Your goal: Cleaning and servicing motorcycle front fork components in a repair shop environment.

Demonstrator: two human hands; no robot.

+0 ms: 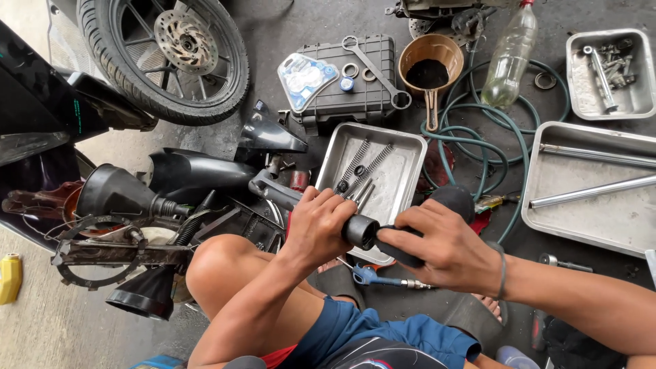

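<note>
Gripping a black fork tube [360, 231] at frame centre: left hand [318, 229] wrapping closed around its shaft, right hand [444, 246] clamping fingers on the tube's dark open end. Tube lying between both hands, hovering over the near edge of a steel tray [403, 171] holding springs [362, 167]. Sitting lower right of a motorcycle wheel [164, 58].

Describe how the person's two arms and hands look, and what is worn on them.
Both arms are bare from the shoulders down: no sleeves and no gloves. The left hand has no ring, band or watch in view. The right hand has a thin dark band around its wrist. The fingers of both hands look smudged with dark grime.
</note>
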